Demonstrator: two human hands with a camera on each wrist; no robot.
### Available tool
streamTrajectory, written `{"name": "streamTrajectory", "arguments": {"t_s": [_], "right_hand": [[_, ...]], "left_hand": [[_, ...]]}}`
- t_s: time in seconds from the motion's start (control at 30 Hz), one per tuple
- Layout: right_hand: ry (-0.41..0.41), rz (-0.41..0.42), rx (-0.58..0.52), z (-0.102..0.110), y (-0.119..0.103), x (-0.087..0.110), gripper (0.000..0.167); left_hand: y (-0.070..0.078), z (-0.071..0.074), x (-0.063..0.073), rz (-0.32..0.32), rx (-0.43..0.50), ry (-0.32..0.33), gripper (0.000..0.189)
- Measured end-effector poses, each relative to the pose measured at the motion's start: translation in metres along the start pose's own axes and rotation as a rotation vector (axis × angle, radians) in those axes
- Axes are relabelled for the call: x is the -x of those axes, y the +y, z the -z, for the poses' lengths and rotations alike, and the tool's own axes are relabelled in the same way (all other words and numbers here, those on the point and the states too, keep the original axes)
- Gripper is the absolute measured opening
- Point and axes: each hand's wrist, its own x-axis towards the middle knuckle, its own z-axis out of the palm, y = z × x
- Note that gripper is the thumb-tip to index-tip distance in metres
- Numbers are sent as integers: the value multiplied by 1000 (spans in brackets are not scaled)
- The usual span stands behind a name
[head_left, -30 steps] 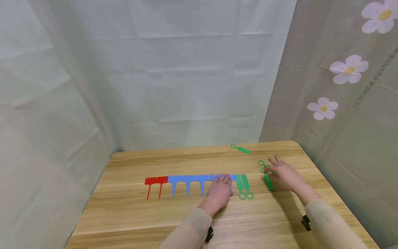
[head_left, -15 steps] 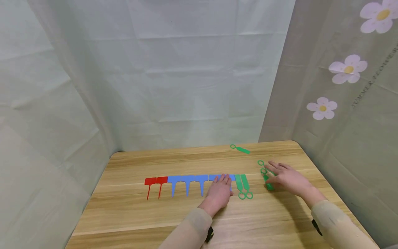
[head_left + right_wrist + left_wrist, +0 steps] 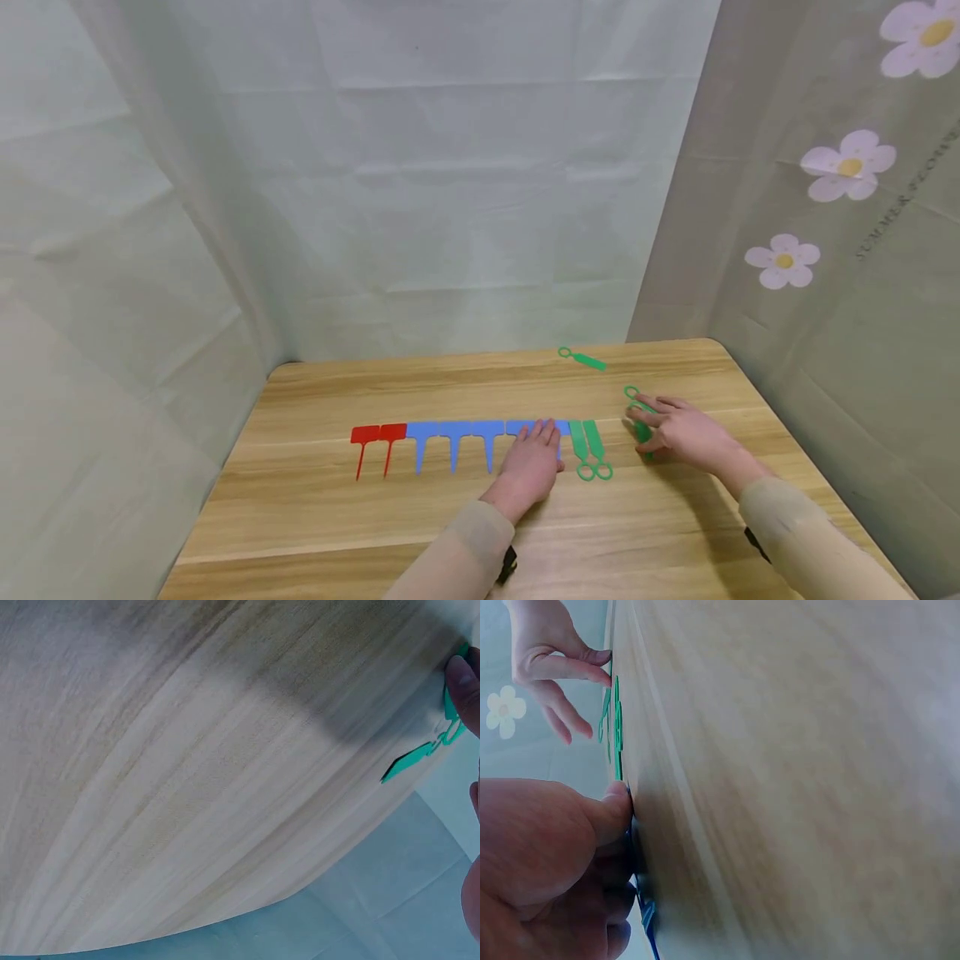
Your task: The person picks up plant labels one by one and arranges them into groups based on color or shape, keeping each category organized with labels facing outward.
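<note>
My left hand (image 3: pixel 528 462) lies with its fingers straight on the blue T-shaped plant labels at the right end of a blue run (image 3: pixel 454 429), covering part of them. Two green ring-ended plant tags (image 3: pixel 579 442) lie just right of it. Farther right, my right hand (image 3: pixel 690 437) has its thumb and fingers at a flat green tag (image 3: pixel 642 432), pinching it at the tabletop. In the right wrist view, the thumb (image 3: pixel 463 686) overlaps that tag. Another green tag (image 3: pixel 405 761) lies beside it, partly hidden by the hand in the head view.
Two red T-shaped labels (image 3: pixel 378 433) start the row on the left. One more green tag (image 3: pixel 590 362) lies near the back edge of the wooden table (image 3: pixel 315 517). Pale cloth walls (image 3: pixel 465 208) surround the table, with printed flowers (image 3: pixel 783 261) on the right.
My right hand has lowered over the green tag, and its thumb and fingers have drawn in on it. The left hand has stayed on the blue labels.
</note>
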Motion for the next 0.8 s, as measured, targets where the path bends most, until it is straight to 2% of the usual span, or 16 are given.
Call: {"name": "streamTrajectory", "arguments": {"t_s": [0.37, 0.8], "right_hand": [[36, 103, 12, -4, 4, -13, 24], [12, 76, -32, -4, 0, -30, 29]], "left_hand": [[1, 1, -1, 3, -2, -7, 61], [2, 1, -2, 8, -18, -7, 60]]}}
